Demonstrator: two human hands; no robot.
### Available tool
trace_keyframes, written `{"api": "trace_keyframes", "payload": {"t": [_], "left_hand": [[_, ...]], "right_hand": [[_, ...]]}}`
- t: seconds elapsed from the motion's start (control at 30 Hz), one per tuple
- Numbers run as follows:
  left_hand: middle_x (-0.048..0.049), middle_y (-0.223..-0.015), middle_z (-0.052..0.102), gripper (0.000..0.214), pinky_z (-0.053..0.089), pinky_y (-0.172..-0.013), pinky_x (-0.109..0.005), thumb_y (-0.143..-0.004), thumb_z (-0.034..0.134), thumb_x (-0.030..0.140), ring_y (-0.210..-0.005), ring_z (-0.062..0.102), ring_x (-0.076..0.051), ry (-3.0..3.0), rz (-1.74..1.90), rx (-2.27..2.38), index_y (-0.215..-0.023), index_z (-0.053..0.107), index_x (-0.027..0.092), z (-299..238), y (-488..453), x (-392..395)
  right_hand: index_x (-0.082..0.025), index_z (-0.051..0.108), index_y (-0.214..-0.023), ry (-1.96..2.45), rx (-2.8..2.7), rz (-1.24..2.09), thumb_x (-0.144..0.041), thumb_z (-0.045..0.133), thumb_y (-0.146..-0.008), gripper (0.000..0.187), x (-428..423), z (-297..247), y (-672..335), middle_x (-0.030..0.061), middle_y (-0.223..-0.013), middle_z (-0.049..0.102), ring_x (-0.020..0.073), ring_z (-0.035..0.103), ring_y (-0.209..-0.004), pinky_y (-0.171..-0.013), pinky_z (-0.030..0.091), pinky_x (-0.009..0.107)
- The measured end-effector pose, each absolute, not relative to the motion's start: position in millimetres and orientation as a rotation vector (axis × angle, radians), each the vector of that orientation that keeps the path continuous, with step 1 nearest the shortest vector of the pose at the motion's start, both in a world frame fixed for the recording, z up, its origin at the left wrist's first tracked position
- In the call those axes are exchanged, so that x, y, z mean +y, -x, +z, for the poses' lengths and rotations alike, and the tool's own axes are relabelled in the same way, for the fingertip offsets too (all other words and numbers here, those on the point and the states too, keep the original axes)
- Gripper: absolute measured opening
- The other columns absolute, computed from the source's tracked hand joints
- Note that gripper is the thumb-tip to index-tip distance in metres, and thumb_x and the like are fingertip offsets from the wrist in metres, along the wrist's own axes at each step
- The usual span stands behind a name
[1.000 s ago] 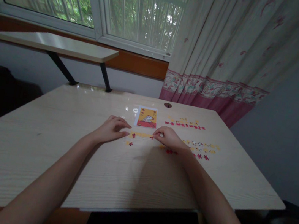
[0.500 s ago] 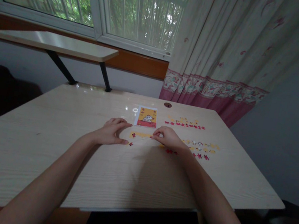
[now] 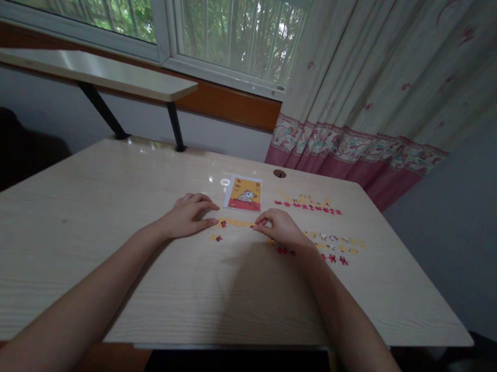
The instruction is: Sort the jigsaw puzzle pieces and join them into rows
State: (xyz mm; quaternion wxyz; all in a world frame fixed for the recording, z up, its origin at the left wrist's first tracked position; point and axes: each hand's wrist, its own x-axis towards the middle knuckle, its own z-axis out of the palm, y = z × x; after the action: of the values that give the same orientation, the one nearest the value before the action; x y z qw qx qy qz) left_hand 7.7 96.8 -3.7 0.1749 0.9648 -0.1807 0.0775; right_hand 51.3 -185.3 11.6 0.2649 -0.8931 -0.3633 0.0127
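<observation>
A short joined row of yellow and red puzzle pieces [image 3: 236, 223] lies on the pale wooden table [image 3: 78, 226]. My left hand [image 3: 188, 216] rests at the row's left end, fingers curled with the tips touching the pieces. At the right end my right hand [image 3: 280, 227] pinches the row between thumb and fingers. A loose red and yellow piece [image 3: 216, 238] sits just in front of my left hand. The small reference picture card [image 3: 244, 194] lies just beyond the row.
Loose pieces lie in rows to the right: red and yellow ones [image 3: 308, 205] farther back, mixed ones [image 3: 334, 248] nearer. A cable hole [image 3: 279, 173] marks the table's far edge. A shelf [image 3: 90, 70], window and curtain [image 3: 369, 72] stand behind.
My left fingertips have slid back up to the row's left end after dipping toward the loose piece. My right hand has hardly moved.
</observation>
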Motion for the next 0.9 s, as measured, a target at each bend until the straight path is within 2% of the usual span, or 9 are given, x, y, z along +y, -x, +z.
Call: {"api": "trace_keyframes", "payload": {"t": [0.9], "left_hand": [[-0.0077,-0.11,0.052,0.045,0.035,-0.087,-0.044,-0.076,0.05,0.055,-0.103,0.045,-0.028,-2.759,0.281,-0.488,-0.106,0.059,0.023,-6.4,-8.5,94.2]], "right_hand": [[-0.016,0.068,-0.082,2.383,-0.999,0.041,-0.032,0.063,-0.076,0.017,-185.6,10.2,-51.5,0.0043,-0.078,0.064,0.0121,0.055,-0.072,-0.066,0.038,0.022]]}}
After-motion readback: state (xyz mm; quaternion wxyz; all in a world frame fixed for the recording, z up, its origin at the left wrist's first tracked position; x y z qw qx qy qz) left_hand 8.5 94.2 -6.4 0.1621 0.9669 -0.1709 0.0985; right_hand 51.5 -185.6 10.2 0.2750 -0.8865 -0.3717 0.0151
